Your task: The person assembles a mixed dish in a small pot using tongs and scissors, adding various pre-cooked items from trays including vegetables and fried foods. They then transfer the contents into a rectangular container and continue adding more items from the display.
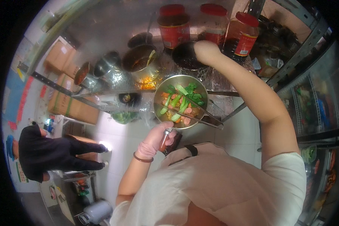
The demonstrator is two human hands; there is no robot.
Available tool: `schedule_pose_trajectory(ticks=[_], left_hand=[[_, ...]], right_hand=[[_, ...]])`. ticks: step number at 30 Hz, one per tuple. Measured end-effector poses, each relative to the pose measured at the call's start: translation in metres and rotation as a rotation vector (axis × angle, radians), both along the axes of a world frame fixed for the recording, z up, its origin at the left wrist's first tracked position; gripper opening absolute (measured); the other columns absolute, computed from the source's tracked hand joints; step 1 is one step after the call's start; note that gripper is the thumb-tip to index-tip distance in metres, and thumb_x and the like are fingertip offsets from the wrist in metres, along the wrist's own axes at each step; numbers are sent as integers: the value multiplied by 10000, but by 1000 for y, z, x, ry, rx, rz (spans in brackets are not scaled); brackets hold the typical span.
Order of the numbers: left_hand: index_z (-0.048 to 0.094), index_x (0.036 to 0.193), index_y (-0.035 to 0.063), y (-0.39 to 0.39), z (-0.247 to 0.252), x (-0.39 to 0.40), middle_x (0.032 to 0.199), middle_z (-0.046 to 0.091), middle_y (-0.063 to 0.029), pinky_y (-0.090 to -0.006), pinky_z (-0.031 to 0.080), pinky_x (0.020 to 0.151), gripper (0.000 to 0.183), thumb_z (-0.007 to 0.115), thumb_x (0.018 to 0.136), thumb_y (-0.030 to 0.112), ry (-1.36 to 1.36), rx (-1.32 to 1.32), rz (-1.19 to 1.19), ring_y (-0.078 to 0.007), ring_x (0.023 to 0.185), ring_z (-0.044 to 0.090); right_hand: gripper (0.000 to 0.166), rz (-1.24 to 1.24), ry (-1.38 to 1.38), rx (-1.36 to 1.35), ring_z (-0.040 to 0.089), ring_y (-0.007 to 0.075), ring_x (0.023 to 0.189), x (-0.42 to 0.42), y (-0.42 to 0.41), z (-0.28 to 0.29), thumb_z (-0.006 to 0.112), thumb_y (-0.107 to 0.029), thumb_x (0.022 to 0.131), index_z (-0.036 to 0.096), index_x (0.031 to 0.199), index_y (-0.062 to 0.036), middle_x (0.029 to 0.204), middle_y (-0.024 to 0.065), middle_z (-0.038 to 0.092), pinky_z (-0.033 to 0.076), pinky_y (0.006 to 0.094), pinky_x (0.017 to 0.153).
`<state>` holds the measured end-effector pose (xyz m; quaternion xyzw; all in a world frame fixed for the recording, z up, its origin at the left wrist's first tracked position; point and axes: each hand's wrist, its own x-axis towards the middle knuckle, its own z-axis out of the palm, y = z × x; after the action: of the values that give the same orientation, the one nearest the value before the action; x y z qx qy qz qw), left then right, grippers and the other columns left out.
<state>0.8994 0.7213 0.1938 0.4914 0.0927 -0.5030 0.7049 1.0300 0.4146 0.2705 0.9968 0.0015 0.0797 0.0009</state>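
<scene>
My left hand (158, 138), in a thin clear glove, grips the handle (164, 141) of a metal pan (158, 117) at its near rim. Inside lie green bok choy stalks and leaves (183, 106), round pink sausage slices (187, 121) and other orange-yellow pieces. Metal tongs (206, 118) rest across the pan, their hinged end past its right rim. Reaching forward, my right hand (207, 52) is at the right rim of a pot with dark contents (185, 56). Its fingers are hidden, so I cannot tell what they hold.
Red-lidded jars (173, 28) stand behind the dark pot. Left of it are a pot of brown sauce with a spoon (139, 72), a steel pot (110, 70) and a small pot of red sauce (83, 75). A person in dark clothes (50, 152) stands left, near a gas cylinder (97, 212).
</scene>
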Motion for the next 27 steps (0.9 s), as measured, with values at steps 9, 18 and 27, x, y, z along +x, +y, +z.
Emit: schedule_pose_trajectory(ticks=[9, 18, 27], left_hand=[[472, 804, 81, -6, 5, 2, 593, 477, -36, -268, 318, 445, 208, 458, 956, 222, -61, 25, 16, -136, 422, 394], [480, 746, 83, -7, 8, 4, 579, 470, -31, -265, 320, 449, 275, 441, 966, 244, -84, 24, -24, -135, 424, 391], [472, 677, 79, -2, 9, 6, 568, 463, -34, -253, 309, 432, 339, 450, 964, 258, -42, 60, -20, -127, 431, 385]], right_hand=[[191, 372, 313, 538, 625, 189, 628, 13, -29, -5, 710, -196, 774, 669, 731, -15, 673, 92, 649, 464, 332, 571], [244, -179, 406, 1450, 337, 40, 465, -29, -88, 6, 720, -253, 861, 691, 896, -13, 570, -57, 435, 241, 218, 405], [119, 352, -369, 601, 562, 175, 644, -131, 0, 42, 670, -177, 848, 627, 840, -66, 700, 18, 552, 454, 289, 566]])
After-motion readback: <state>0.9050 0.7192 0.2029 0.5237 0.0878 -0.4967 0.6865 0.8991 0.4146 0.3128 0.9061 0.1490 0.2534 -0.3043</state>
